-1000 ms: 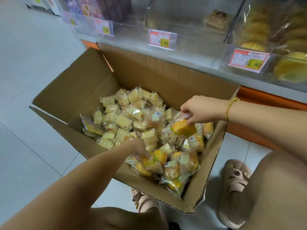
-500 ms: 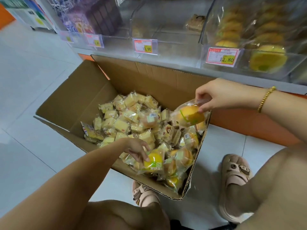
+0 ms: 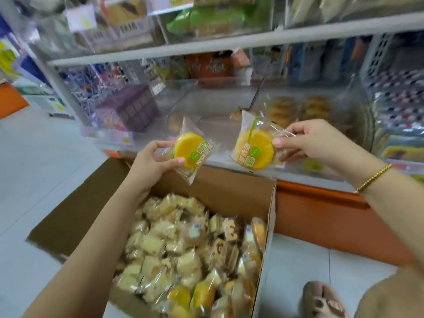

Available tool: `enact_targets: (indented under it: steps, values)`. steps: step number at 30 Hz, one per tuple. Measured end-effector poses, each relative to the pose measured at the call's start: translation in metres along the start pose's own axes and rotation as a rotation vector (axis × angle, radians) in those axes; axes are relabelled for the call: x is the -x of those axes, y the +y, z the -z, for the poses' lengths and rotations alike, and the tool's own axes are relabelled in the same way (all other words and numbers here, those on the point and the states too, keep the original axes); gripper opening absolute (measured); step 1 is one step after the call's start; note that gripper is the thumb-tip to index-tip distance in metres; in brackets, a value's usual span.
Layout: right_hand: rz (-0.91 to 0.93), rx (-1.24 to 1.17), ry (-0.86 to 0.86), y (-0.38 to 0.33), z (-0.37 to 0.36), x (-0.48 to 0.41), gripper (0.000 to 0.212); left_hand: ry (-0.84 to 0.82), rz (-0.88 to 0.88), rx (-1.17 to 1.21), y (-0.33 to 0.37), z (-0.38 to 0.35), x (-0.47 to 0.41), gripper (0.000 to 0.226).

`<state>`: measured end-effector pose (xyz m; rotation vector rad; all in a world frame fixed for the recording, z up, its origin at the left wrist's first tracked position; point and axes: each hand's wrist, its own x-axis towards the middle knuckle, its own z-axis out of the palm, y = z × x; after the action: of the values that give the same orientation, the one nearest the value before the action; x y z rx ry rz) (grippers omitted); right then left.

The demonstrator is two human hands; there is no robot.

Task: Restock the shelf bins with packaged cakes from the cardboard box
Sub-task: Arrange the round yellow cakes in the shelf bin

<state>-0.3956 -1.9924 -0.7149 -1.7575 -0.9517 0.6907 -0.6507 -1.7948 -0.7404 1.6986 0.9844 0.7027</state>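
Observation:
My left hand [image 3: 153, 165] pinches a clear-wrapped round yellow cake [image 3: 191, 150] by its left edge, held up above the cardboard box [image 3: 220, 187]. My right hand [image 3: 307, 140] pinches the wrapper of a second round yellow cake [image 3: 253, 149], lifted in front of the clear shelf bin [image 3: 206, 104]. Both cakes hang side by side at the bin's front edge. The open box below holds several wrapped pale square cakes [image 3: 174, 244] and a few round yellow ones [image 3: 199, 297] near its front.
Another clear bin [image 3: 296, 109] to the right holds golden cakes. A purple box [image 3: 130, 109] stands in the bin to the left. Upper shelves carry packaged goods. An orange shelf base [image 3: 321, 214] runs behind the box. My sandalled foot [image 3: 321, 301] is on the tiled floor at right.
Both hands rose out of the box, each with a round yellow cake, up to the shelf bins. The camera tilted upward, showing more shelving.

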Motion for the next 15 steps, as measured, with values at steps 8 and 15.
enact_targets:
  steps: [8,15]
  values:
    - [-0.016,-0.188,0.522,0.023,0.061,-0.006,0.019,-0.001,-0.238,-0.052,0.044,-0.089,-0.028,0.049]
    - [-0.013,-0.183,0.643,0.042,0.093,-0.023,0.02,-0.08,-0.295,-0.111,0.085,-0.18,-0.106,0.039]
